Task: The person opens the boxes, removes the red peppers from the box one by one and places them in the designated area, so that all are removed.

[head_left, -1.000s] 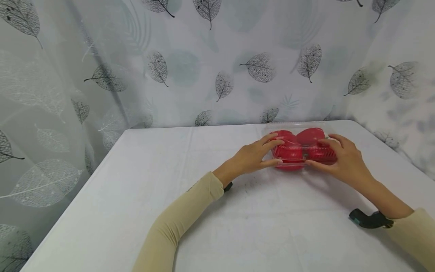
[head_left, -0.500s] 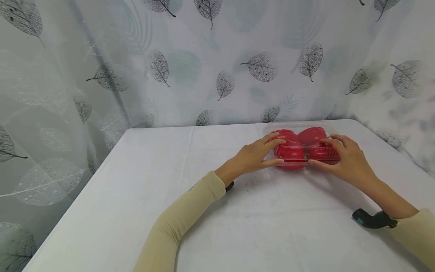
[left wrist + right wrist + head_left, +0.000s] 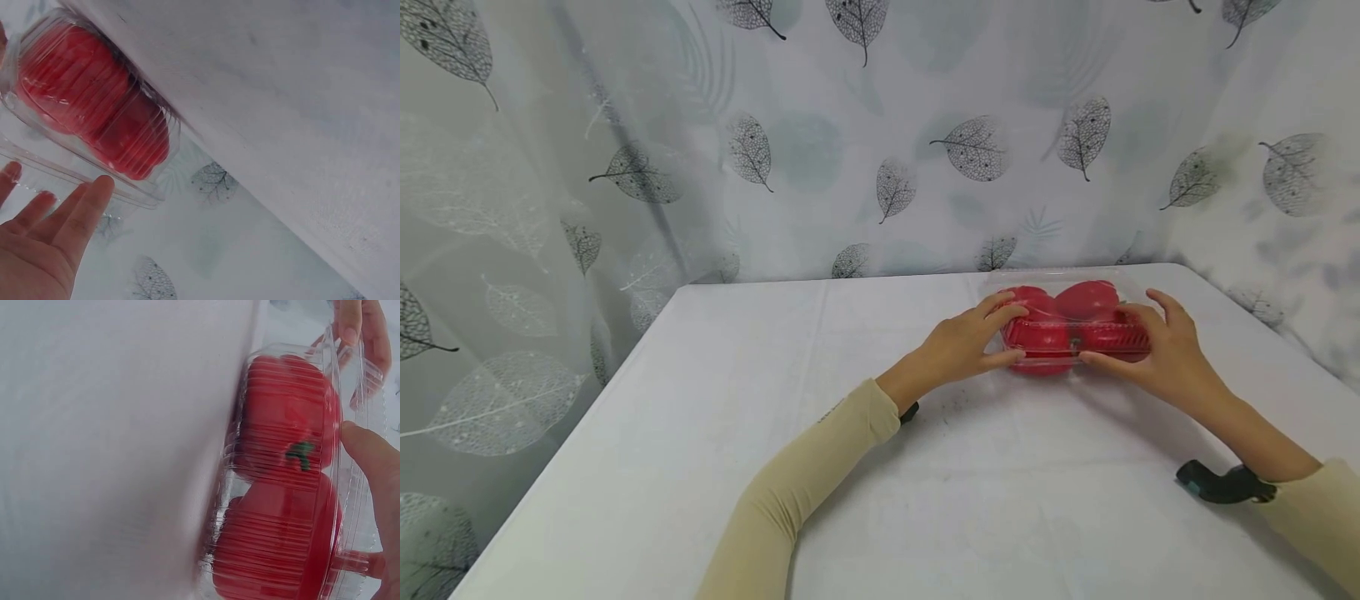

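A clear plastic clamshell box (image 3: 1048, 361) stands at the far right of the table, filled with several red bell peppers (image 3: 1086, 300). My left hand (image 3: 958, 342) is at its left end, thumb on the front rim and fingers curved over the top. The right hand (image 3: 1168, 354) grips the right end likewise, its thumb at the front rim and one finger lifted. In the right wrist view a green stem shows on one pepper (image 3: 284, 412), and two clear rims run side by side with a gap between them. The left wrist view shows fingers (image 3: 84, 212) at the outer rim.
A white cloth covers the table (image 3: 880, 500); its far edge runs close behind the box. A leaf-patterned curtain (image 3: 820, 142) hangs behind and along both sides. A black wrist device (image 3: 1221, 483) is strapped at the right wrist, over the table.
One finger of my right hand has lifted and moved right, away from the box top; its thumb stays at the front rim. The left hand and the box look unmoved.
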A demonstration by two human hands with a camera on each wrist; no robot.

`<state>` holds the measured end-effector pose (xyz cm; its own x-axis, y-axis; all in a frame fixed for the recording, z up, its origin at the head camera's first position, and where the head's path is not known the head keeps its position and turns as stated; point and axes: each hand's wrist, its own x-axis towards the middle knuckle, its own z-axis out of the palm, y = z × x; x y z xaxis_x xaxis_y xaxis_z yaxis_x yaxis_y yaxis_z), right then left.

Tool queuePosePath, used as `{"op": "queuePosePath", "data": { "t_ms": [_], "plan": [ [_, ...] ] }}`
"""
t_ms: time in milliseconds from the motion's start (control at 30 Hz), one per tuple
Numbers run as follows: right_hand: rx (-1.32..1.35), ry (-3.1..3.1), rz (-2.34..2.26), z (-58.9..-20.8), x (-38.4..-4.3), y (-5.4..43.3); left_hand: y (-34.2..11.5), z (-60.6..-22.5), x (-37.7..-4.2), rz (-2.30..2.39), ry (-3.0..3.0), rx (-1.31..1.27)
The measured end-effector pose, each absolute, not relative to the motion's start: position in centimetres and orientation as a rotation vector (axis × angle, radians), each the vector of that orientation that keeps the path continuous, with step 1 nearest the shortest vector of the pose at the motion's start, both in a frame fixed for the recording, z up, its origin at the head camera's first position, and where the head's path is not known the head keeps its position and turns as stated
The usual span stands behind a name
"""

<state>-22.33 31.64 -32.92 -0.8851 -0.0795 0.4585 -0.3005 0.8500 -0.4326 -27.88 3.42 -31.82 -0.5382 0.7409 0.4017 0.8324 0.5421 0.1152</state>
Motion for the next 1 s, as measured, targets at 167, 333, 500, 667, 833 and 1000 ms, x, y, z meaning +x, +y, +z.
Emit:
{"op": "queuePosePath", "data": {
  "t_ms": [167, 333, 500, 667, 833, 1000],
  "plan": [
    [0.226, -2.621, 0.719, -32.9, -22.5, 32.0, 3.4, -31.8, -28.0, -0.424, -2.477, -1.317],
    [0.18, -2.675, 0.708, -32.8, -22.6, 32.3, 3.4, -31.8, -28.1, -0.431, -2.484, -1.318],
    [0.159, -2.709, 0.707, -33.0, -22.4, 32.4, 3.5, -31.9, -28.2, -0.433, -2.506, -1.31],
    [0.162, -2.712, 0.724, -33.1, -22.2, 32.4, 3.5, -31.9, -28.1, -0.429, -2.513, -1.309],
    [0.176, -2.703, 0.759, -33.1, -22.0, 32.5, 3.5, -31.9, -28.0, -0.426, -2.501, -1.312],
    [0.183, -2.691, 0.769, -33.2, -22.0, 32.7, 3.5, -31.8, -28.1, -0.426, -2.497, -1.315]
  ]
}}
